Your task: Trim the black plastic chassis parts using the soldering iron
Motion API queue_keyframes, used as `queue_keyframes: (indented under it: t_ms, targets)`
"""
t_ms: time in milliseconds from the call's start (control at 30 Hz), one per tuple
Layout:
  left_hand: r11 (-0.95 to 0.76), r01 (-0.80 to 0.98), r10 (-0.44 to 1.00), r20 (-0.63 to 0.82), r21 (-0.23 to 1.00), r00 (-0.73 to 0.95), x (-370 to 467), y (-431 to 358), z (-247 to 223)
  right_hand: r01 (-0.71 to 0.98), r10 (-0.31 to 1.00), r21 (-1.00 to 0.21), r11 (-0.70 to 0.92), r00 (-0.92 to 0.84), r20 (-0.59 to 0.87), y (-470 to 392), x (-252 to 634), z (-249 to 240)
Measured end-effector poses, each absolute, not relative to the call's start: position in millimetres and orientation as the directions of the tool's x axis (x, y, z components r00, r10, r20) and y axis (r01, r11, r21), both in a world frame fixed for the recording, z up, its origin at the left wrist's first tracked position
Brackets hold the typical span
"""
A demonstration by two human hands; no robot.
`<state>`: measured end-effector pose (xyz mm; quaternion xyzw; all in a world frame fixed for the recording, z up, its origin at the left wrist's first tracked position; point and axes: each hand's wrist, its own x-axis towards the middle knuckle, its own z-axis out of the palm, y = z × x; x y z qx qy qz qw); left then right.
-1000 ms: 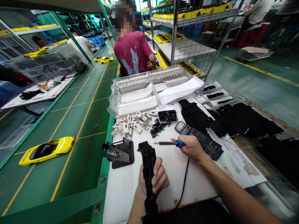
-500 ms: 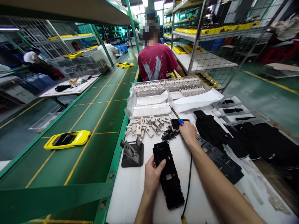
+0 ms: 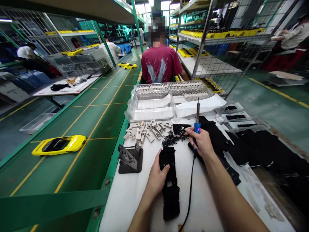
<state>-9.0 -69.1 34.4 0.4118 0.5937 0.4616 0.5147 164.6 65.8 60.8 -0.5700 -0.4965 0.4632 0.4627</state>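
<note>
My left hand point(image 3: 158, 175) grips the left edge of a long black plastic panel point(image 3: 172, 193), its thumb lying across the upper part. The panel is held just over the white tabletop. In my right hand point(image 3: 200, 140) is a soldering iron point(image 3: 197, 124) with a blue collar, its metal tip pointing up and away from me. Its black cord trails down to the table. Beside my right fingers sits a small black tray point(image 3: 181, 129), with a pile of tiny black pieces point(image 3: 170, 139) to its left. A metal iron stand point(image 3: 130, 158) stands left of the panel.
Pale plastic parts point(image 3: 147, 130) lie heaped behind the stand. Clear trays point(image 3: 154, 112) with rows of white parts stand farther back. Black panels point(image 3: 260, 141) are stacked at right. A yellow car body point(image 3: 60, 144) rides the green conveyor point(image 3: 79, 167). A person point(image 3: 158, 61) sits ahead.
The soldering iron has swung from leaning left over the black tray to pointing upright. My left hand has turned the black panel more upright. The car body has shifted left in view.
</note>
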Motion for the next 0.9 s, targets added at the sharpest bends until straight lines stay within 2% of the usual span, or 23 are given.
queue_keyframes:
  t_ms: [133,233,367,567,700,900]
  targets:
    - [0.207,0.113,0.978,-0.203,0.972,-0.046,8,-64,65,-0.189,0.97,-0.967,-0.171,-0.206,-0.131,29,177,90]
    - [0.187,0.118,0.982,-0.185,0.975,-0.031,21,-62,90,-0.262,0.935,-0.929,-0.261,-0.309,-0.176,9,179,102]
    - [0.165,0.108,0.985,-0.16,0.98,-0.059,33,-65,106,-0.245,0.957,-0.951,-0.187,-0.262,-0.121,-5,176,106]
    - [0.162,0.052,0.986,-0.159,0.985,-0.056,40,-71,105,-0.154,0.991,-0.985,-0.075,-0.119,-0.057,-16,169,110]
    - [0.128,0.088,0.989,-0.12,0.988,-0.084,40,-73,105,-0.113,0.997,-0.993,-0.037,-0.077,-0.028,-16,166,107]
    - [0.15,0.179,0.987,-0.137,0.972,-0.084,39,-75,107,-0.069,0.999,-0.998,-0.007,-0.052,-0.004,-18,165,99]
